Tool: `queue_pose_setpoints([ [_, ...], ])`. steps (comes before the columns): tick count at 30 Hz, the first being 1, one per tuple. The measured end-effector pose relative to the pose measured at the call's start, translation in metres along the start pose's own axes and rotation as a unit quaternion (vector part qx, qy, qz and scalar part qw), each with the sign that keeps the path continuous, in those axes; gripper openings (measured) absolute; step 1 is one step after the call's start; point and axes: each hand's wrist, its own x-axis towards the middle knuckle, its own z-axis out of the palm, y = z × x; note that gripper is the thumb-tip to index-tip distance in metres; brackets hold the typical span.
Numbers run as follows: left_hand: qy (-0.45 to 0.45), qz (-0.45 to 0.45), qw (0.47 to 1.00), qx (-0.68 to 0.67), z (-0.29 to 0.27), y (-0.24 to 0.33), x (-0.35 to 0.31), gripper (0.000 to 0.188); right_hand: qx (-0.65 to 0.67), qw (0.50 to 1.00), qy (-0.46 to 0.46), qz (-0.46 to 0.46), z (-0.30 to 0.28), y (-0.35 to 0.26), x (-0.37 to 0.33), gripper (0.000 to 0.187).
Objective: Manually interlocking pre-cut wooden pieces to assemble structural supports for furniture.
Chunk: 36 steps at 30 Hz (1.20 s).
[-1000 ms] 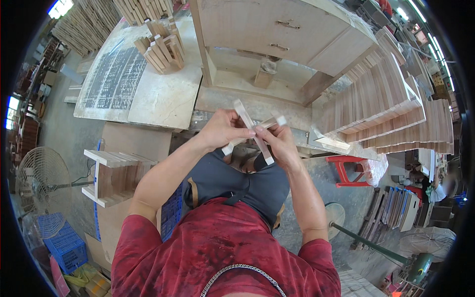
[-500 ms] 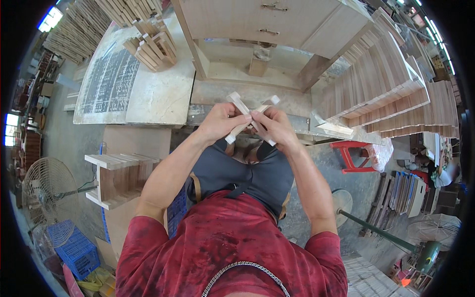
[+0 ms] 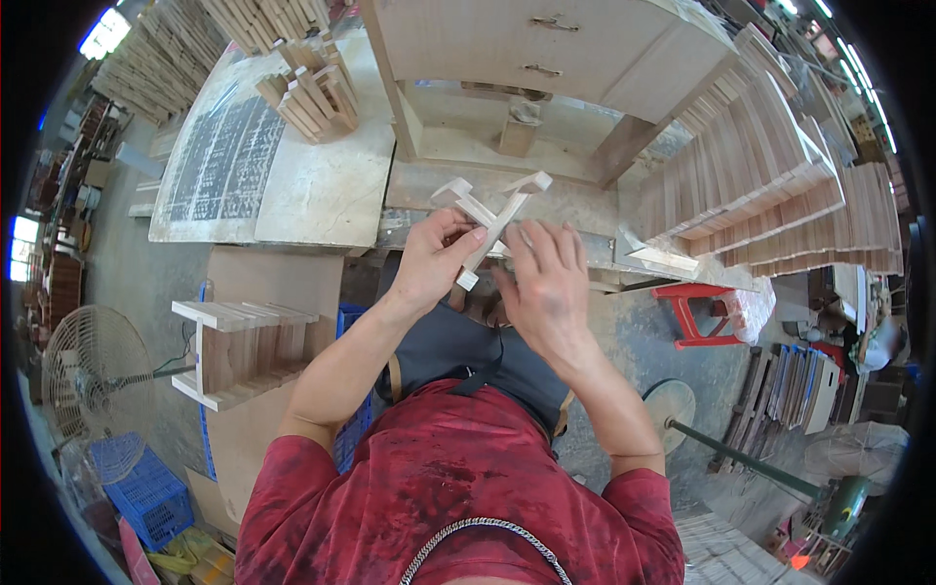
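Two pale wooden pieces with hooked ends are crossed in an X over the bench's front edge. My left hand (image 3: 434,255) is closed on them, thumb and fingers pinching near the crossing. The upper wooden piece (image 3: 503,222) slants from lower left to upper right. Beneath it, the other wooden piece (image 3: 466,199) runs toward my right hand, and its lower end is partly hidden. My right hand (image 3: 548,281) is beside the crossing, back up, fingers stretched and thumb apart. Whether its fingertips touch the lower piece is hard to tell.
Wooden strips (image 3: 310,102) stand bundled on a pale board (image 3: 322,210) at far left. A cabinet (image 3: 487,54) with drawers rises behind the bench. Stacked wooden panels (image 3: 741,166) are at right. A red stool (image 3: 692,317), fans (image 3: 93,366) and a blue crate (image 3: 141,492) stand around me.
My right hand has let go of the wooden pieces and moved slightly down and right, fingers stretching out. The crossed pieces have turned a little in my left hand.
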Motion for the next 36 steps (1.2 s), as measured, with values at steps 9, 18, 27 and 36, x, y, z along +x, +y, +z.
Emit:
queue_pose_setpoints([
  [9,0.073,-0.073,0.991,-0.085,0.015,-0.013,0.000,0.015,0.000,0.993,0.089,-0.080,0.022,0.015,-0.016,0.028],
  [18,-0.059,-0.079,0.987,-0.125,-0.012,0.013,0.010,0.020,0.406,0.861,0.066,0.298,0.003,0.082,-0.013,0.024],
  [27,-0.135,-0.086,0.986,0.041,-0.008,0.028,0.015,0.027,0.570,0.702,-0.244,0.351,0.010,0.059,0.016,0.036],
  [36,-0.086,-0.191,0.976,0.065,0.004,-0.014,-0.004,0.027,0.537,0.685,-0.270,0.412,0.043,0.062,-0.025,0.034],
])
